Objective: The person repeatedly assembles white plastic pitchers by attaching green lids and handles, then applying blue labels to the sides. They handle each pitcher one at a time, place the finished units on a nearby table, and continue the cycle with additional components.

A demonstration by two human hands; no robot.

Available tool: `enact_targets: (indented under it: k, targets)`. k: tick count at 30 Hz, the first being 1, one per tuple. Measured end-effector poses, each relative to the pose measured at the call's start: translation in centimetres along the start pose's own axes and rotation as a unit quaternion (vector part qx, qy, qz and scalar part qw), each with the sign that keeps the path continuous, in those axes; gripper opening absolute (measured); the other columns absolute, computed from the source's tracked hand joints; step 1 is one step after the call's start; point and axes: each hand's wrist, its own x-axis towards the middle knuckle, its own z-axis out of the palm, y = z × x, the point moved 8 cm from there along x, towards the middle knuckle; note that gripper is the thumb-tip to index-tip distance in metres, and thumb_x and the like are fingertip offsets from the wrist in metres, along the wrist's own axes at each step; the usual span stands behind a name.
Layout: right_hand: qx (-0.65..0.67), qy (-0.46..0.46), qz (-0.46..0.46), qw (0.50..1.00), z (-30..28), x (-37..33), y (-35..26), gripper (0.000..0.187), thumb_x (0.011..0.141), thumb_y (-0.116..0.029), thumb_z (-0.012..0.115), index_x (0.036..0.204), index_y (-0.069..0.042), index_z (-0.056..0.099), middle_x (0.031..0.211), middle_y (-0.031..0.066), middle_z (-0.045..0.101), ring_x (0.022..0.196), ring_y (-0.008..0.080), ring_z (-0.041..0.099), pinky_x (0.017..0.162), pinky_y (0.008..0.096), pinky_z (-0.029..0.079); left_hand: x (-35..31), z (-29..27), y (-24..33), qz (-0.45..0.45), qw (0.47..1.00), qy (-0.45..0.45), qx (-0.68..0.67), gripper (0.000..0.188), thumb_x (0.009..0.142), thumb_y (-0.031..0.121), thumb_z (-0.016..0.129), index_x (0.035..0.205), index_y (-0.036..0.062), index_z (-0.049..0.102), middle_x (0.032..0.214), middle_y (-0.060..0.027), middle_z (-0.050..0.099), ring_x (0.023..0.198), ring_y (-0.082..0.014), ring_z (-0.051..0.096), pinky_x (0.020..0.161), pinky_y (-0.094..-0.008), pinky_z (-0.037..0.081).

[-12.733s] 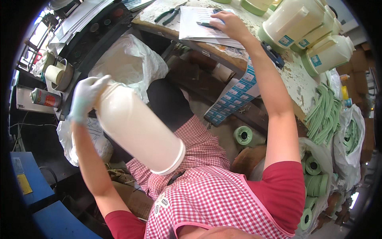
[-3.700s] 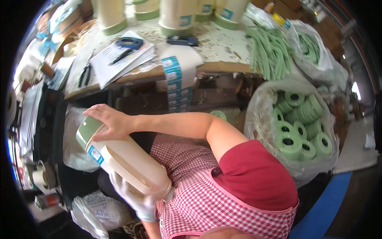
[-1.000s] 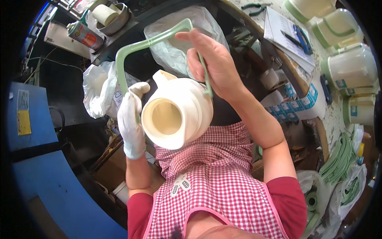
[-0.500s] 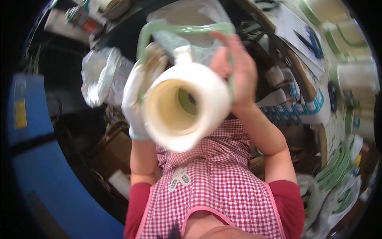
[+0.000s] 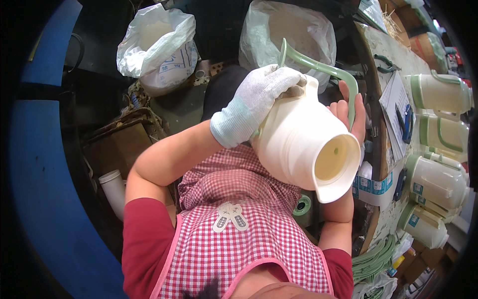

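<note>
I hold a cream-white jug [image 5: 291, 137] tilted in front of my apron, its round mouth and pouring lip facing down and to the right. My left hand [image 5: 256, 97], in a pale knitted glove, is closed on the jug's upper side near its small white lug. A pale green handle [image 5: 328, 69] arches from the jug, loose at its far end as far as I can see. My bare right hand [image 5: 359, 117] is behind the jug, thumb and fingers closed about the handle's right leg. The palm is partly hidden by the jug.
Several similar white jugs with green bases [image 5: 438, 182] line the bench at right, near papers [image 5: 396, 114] and a blue-handled tool [image 5: 407, 124]. Bundled green strips [image 5: 373, 259] lie lower right. Two plastic sacks [image 5: 162, 55] [image 5: 298, 32] stand ahead; a blue panel [image 5: 42, 174] is at left.
The jug has moved down and right and turned, so its mouth faces lower right. The green handle has swung to the right side. My left hand has shifted onto the jug's upper body.
</note>
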Motion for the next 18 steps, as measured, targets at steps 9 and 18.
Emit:
enact_targets:
  k: [9, 18]
  targets:
    - [-0.134, -0.116, -0.163, 0.971, 0.5, -2.1, -1.9, 0.050, 0.116, -0.035, 0.040, 0.132, 0.007, 0.061, 0.062, -0.0069, 0.038, 0.057, 0.0036, 0.035, 0.055, 0.0216, 0.029, -1.9, -1.0, -2.2, -0.087, 0.947, 0.113, -0.289, 0.033, 0.109, 0.028, 0.048, 0.097, 0.0027, 0.065, 0.104, -0.0083, 0.068, 0.099, -0.0232, 0.066, 0.098, -0.0389, 0.051]
    - [-0.095, -0.230, -0.335, 0.909, 4.8, -2.8, -5.6, 0.057, 0.113, -0.049, 0.041, 0.137, -0.001, 0.063, 0.114, 0.0122, 0.069, 0.109, 0.0209, 0.061, 0.098, 0.0368, 0.046, -6.1, 2.8, 8.8, -0.357, -0.097, -0.476, -0.798, 0.029, 0.100, 0.034, 0.067, 0.100, 0.0048, 0.069, 0.096, -0.0063, 0.066, 0.078, -0.0231, 0.067, 0.069, -0.0365, 0.056]
